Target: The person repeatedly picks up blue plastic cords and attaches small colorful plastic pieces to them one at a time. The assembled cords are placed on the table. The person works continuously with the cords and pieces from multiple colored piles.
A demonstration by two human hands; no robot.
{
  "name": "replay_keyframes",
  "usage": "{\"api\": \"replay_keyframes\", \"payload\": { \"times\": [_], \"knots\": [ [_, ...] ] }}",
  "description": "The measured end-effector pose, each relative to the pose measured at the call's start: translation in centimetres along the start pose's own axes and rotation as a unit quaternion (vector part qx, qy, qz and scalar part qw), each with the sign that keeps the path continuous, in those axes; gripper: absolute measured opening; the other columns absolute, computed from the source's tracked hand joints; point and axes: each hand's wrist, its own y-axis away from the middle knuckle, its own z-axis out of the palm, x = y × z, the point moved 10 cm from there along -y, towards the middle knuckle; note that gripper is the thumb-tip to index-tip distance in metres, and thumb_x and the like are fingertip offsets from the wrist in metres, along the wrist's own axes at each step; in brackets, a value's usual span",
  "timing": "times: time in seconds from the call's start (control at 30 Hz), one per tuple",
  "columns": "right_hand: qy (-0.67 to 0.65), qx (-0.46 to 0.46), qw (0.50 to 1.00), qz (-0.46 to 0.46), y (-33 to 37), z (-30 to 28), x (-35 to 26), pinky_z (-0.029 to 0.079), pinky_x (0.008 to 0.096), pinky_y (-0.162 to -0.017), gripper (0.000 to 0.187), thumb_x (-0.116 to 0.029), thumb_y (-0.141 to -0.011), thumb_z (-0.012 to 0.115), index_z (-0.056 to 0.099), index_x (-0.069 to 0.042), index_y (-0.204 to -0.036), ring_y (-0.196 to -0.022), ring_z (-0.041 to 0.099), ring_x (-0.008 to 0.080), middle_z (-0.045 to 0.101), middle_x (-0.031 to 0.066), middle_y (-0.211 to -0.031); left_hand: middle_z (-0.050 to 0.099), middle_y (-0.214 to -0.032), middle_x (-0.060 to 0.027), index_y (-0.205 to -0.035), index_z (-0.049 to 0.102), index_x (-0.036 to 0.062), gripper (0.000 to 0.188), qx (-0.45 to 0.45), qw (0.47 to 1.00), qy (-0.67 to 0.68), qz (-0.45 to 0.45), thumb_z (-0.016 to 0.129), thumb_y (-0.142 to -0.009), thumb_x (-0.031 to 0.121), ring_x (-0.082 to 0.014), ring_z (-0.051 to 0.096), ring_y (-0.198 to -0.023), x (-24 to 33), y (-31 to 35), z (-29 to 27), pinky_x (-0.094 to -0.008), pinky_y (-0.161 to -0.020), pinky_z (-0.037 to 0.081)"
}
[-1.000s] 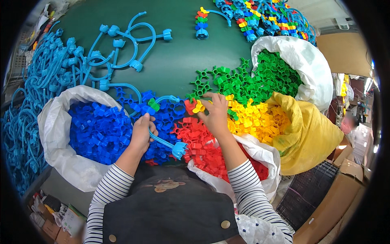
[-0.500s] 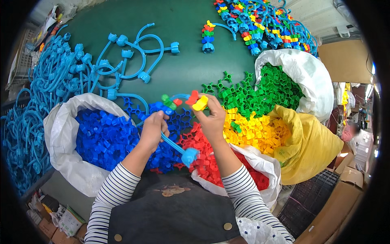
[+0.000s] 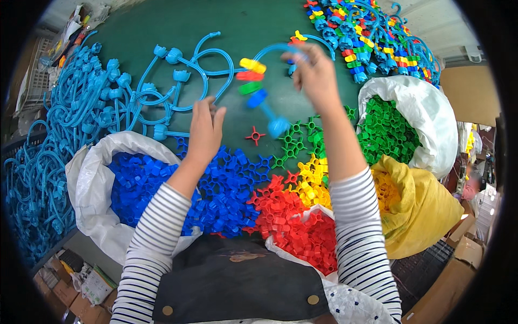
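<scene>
My right hand, slightly blurred, pinches one end of a light-blue flexible tube. Yellow, red, green and blue ring pieces are threaded on this tube, and its cup-shaped end hangs lowest. My left hand is empty, thumb apart from the stretched fingers. Its fingertips are by a loose group of bare light-blue tubes; whether they touch one is unclear. Partly behind my right hand lies another tube with coloured rings. A single red ring piece rests on the green tabletop between my hands.
White sacks spill blue, red and green pieces; a yellow sack stands at right with yellow pieces. Bare tubes are heaped far left, ringed tubes far right. Cardboard boxes stand lower right.
My right hand has moved up and away with the ringed tube, which now hangs from it. My left hand has let go of the tube and moved up toward the bare tubes.
</scene>
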Motion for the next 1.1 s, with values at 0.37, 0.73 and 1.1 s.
{"api": "replay_keyframes", "payload": {
  "times": [0.37,0.73,1.1],
  "knots": [
    [0.216,0.05,0.973,-0.064,3.5,-2.8,6.6,0.053,0.0363,-0.08,0.026,-0.016,-0.089,0.067,0.066,-0.003,-0.111,-0.093,0.067,0.0281,0.067,0.0163,-0.108,0.056,-0.118,-0.0259,-0.135,0.044,-0.0025,0.05,-0.09,0.996,-0.016,0.0,0.058,-0.087,-0.005,-0.0414,0.057,-0.106,-3.6,-6.6,5.3,-0.0448,-0.093,0.047],
    [0.305,-0.059,0.946,-0.096,13.9,5.3,7.9,0.042,0.0394,-0.081,0.028,-0.019,-0.071,0.078,0.067,-0.008,-0.095,-0.095,0.054,0.0275,0.061,0.0078,-0.096,0.036,-0.065,0.0009,-0.111,0.052,0.0008,0.031,0.045,0.843,0.484,-0.231,0.048,-0.104,0.031,-0.0097,0.04,-0.054,-1.2,6.0,-1.6,-0.0255,-0.05,0.038],
    [0.547,-0.076,0.814,-0.178,20.3,5.2,6.2,0.04,0.0386,-0.082,0.007,-0.014,-0.073,0.064,0.065,-0.007,-0.07,-0.095,0.051,0.0256,0.055,0.0063,-0.091,0.032,-0.06,0.004,-0.102,0.053,0.0077,0.025,0.028,0.722,0.586,-0.368,0.044,-0.105,0.031,-0.0052,0.028,-0.047,-5.5,14.6,2.3,-0.0214,-0.04,0.022]
  ]
}}
